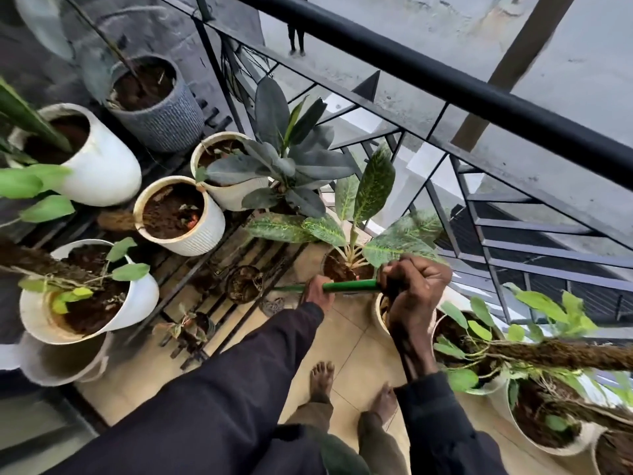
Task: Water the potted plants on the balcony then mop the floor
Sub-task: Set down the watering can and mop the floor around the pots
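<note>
Both my hands grip a green pole (349, 286), likely a mop handle, held nearly level over the tiled floor (359, 351). My left hand (318, 290) is closed around its left part; my right hand (412, 289) is fisted around its right end. Right behind the pole stands a spotted-leaf plant (373, 186) in a pot (337, 269). The pole's lower end and any mop head are hidden. Left of my hands, several white pots (205, 228) of soil sit on a slatted metal rack (219, 269).
A black railing (445, 87) runs across the back and right. More pots with leafy plants stand at the right (534, 437). A grey ribbed pot (164, 121) and a big white pot (102, 166) sit at far left. My bare feet (322, 378) stand on the tiles.
</note>
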